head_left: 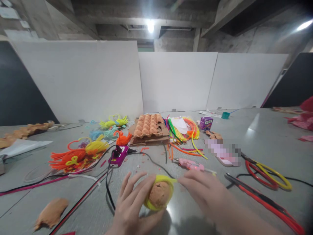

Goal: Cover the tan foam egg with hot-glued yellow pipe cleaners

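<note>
1. left hand [133, 204] cups the round brown pulp piece [160, 195] low over the grey metal-looking tabletop [264, 130], probably to steady it.
2. right hand [202, 192], kinda blurry, pinches the fuzzy yellow strip [166, 178] wrapped round it, likely for tension.

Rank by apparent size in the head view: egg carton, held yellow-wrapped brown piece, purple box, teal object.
1. Egg carton and yellow-wrapped brown piece: too alike to rank, the piece being nearer the camera.
2. Purple box
3. Teal object
</note>
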`<state>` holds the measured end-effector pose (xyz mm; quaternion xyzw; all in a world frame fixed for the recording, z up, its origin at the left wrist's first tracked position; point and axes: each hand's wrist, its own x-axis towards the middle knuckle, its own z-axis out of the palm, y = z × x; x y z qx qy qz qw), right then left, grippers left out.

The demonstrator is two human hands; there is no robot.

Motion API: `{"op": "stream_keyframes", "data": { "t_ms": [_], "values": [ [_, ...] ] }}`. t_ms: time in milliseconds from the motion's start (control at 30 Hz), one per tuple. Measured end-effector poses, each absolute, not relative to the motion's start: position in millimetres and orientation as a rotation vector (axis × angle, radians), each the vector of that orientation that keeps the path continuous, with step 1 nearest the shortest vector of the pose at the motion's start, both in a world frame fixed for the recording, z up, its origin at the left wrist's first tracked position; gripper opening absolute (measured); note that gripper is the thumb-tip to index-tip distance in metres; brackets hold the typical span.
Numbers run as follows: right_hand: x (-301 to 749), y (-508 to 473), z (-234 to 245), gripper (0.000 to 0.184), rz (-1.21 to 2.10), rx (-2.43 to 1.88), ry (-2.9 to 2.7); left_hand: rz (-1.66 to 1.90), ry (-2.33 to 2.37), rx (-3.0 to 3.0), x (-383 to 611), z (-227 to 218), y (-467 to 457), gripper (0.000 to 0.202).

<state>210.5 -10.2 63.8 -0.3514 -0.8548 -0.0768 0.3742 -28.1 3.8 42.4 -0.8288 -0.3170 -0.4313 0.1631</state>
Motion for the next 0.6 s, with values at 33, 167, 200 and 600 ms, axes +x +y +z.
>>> {"op": "stream_keyframes", "data": {
  "t_ms": [33, 167, 200, 600],
  "values": [
    [210, -12, 64, 0.03, -0.197, -0.895, -2.199, -1.225, -0.91, -2.362, -28, 42, 4, 0.045],
    [204, -16, 66, 0.029, -0.225, -0.868, -2.175, -1.193, -0.931, -2.363, -30, 40, 4, 0.047],
    [202, -16, 66, 0.029, -0.24, -0.852, -2.162, -1.187, -0.937, -2.363, -30, 40, 4, 0.048],
    [187, -24, 69, 0.032, -0.153, -0.907, -2.148, -1.191, -1.01, -2.32, -29, 36, 2, 0.047]
  ]
}}
